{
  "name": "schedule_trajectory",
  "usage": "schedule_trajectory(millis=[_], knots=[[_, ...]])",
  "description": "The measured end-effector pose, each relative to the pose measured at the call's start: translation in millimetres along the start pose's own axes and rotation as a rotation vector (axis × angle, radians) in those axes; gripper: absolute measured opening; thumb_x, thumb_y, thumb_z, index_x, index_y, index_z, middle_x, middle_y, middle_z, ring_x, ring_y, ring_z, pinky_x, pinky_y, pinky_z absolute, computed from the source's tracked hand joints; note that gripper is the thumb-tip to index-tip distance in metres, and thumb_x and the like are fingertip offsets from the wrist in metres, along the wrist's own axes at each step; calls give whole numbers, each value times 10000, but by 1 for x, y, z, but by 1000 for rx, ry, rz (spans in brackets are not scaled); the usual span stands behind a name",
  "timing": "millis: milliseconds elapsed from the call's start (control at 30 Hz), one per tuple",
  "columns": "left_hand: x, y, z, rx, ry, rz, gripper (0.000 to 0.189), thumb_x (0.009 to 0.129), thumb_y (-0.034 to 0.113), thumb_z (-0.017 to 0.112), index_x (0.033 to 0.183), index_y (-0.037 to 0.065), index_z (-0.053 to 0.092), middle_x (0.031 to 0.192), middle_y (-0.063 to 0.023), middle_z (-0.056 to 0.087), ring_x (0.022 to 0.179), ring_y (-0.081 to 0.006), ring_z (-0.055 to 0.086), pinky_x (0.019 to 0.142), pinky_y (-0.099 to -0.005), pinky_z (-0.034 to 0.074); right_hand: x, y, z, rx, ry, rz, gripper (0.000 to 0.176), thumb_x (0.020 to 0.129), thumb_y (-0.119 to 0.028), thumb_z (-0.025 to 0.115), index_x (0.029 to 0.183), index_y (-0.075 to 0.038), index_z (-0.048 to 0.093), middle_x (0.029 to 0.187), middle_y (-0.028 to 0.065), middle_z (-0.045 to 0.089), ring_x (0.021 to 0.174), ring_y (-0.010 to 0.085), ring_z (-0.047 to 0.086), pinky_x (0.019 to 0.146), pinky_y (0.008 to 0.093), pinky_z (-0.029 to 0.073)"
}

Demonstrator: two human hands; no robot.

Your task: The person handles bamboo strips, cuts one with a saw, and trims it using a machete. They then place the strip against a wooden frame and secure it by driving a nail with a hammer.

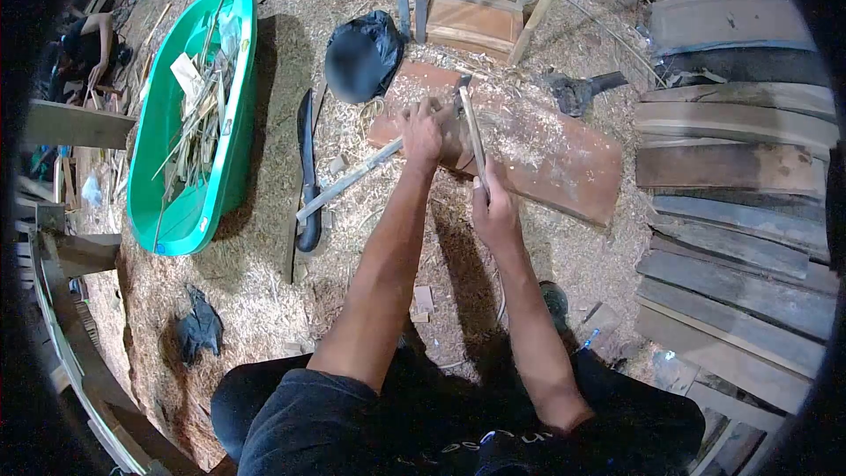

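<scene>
My right hand [496,210] is wrapped round the wooden handle of a hammer [473,128], whose dark head points away from me above a reddish-brown board [573,172]. Beside the hammer, my left hand [423,130] is closed at the upper end of a pale wood strip [352,178]. The strip slants from the board down to the left. My fingers hide its far end, and whether they pinch anything smaller cannot be made out. Wood shavings lie scattered over the board.
A machete [307,167] with a black handle lies on the shaving-covered ground at left. Beyond it stands a green tub [238,115] of wood scraps. A black plastic bag [379,35] is ahead. Stacked planks [723,163] line the right. Another person [92,44] is at far left.
</scene>
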State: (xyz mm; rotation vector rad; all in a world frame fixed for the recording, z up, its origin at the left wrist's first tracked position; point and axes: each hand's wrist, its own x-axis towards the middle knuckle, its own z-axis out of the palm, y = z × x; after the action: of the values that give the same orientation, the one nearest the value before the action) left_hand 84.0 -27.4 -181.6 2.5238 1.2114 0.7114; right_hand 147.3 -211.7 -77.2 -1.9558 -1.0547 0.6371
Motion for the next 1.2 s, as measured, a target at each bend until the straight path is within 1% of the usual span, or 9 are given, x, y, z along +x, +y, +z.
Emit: schedule_trajectory(millis=[233,433,500,600,667,733,833,1033,1200], knots=[[0,-5,9,31,26,45,350,786,261,630,1124,275,720,1123,-49,577,1075,-247,538,949,-492,361,0,15,10,-58,103,-194,516,1000,-188,471,1478,-19,375,1085,343,624,971,501,632,817,497,516],[1,3,-3,13,17,27,357,804,277,637,1156,283,699,1111,-45,575,1065,-244,539,951,-487,368,-3,-6,3,33,22,9,532,989,-170,478,1485,-14,366,1068,339,631,964,495,639,811,491,522],[0,1,1,11,26,34,366,800,275,648,1163,282,695,1108,-42,575,1063,-243,539,953,-481,368,-3,-3,4,-32,26,-9,536,985,-165,479,1486,-13,365,1041,336,636,951,485,647,797,489,524],[0,-2,8,-5,30,34,400,759,232,671,1156,269,704,1134,-48,580,1082,-252,541,976,-484,356,-2,15,8,-131,134,-185,538,982,-162,477,1487,-14,365,1049,334,636,964,470,651,800,483,526],[2,-1,5,-34,-12,-4,456,696,161,689,1142,249,724,1184,-63,589,1120,-273,545,1016,-500,334,-1,25,9,-101,103,-114,535,984,-162,470,1486,-8,364,1092,332,629,1001,463,645,826,477,525],[-1,-5,9,13,23,25,417,739,203,677,1149,276,707,1152,-45,574,1089,-252,541,987,-485,353,-3,-13,-6,24,-60,209,531,990,-164,459,1484,3,361,1155,330,617,1054,459,633,867,470,522],[1,-2,4,17,-2,24,424,739,228,684,1158,294,698,1144,-35,564,1085,-244,539,977,-480,362,-3,7,7,-69,44,-139,527,998,-177,450,1487,-2,359,1202,319,607,1083,450,627,891,467,518],[0,-2,7,13,-1,6,469,711,244,702,1177,304,688,1159,-43,562,1095,-251,544,977,-499,362,-5,-4,12,42,104,-116,513,999,-160,461,1486,-26,377,1130,314,635,1015,454,652,826,473,533],[4,-7,9,45,-30,27,468,735,272,683,1200,314,670,1178,-43,560,1096,-252,545,965,-509,367,-3,-7,3,-40,0,72,505,1002,-147,459,1486,-25,377,1046,323,646,977,442,667,787,462,542]])
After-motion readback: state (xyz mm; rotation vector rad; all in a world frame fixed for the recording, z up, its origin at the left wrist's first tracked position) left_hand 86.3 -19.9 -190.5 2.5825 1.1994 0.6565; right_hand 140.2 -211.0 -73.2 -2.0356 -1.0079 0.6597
